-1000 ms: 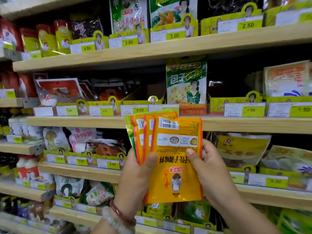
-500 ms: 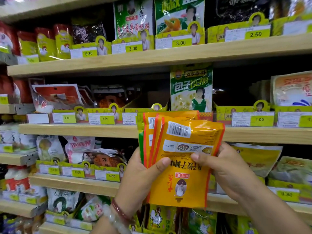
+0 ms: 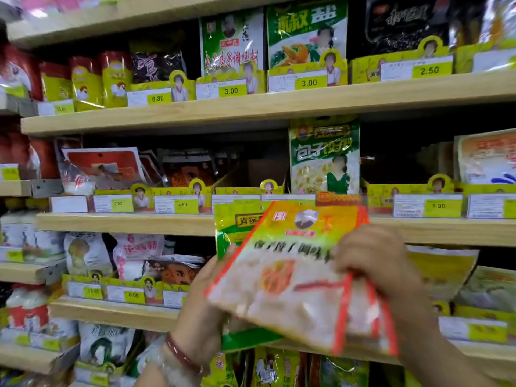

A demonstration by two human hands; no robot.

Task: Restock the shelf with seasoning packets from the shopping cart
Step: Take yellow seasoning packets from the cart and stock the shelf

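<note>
I hold a small stack of seasoning packets (image 3: 282, 275) in front of the wooden shelf (image 3: 125, 223). The front packet shows its printed face: orange-yellow top, pale food picture, red edges, tilted to the right and blurred. A green packet (image 3: 237, 222) sticks out behind it at the upper left. My left hand (image 3: 201, 311) grips the stack from the left and below, mostly hidden behind the packets. My right hand (image 3: 374, 261) grips the right edge of the front packet, fingers curled over it. No shopping cart is in view.
Several wooden shelves carry yellow display boxes with price tags. A tall green packet (image 3: 324, 155) stands in a box on the shelf just above my hands, with a dark gap (image 3: 405, 160) to its right. Red and white packets (image 3: 103, 166) fill the left side.
The front packet has been turned over, from its orange barcode back to its printed face, and now tilts right. My right hand has moved over its right edge. The view has shifted slightly lower.
</note>
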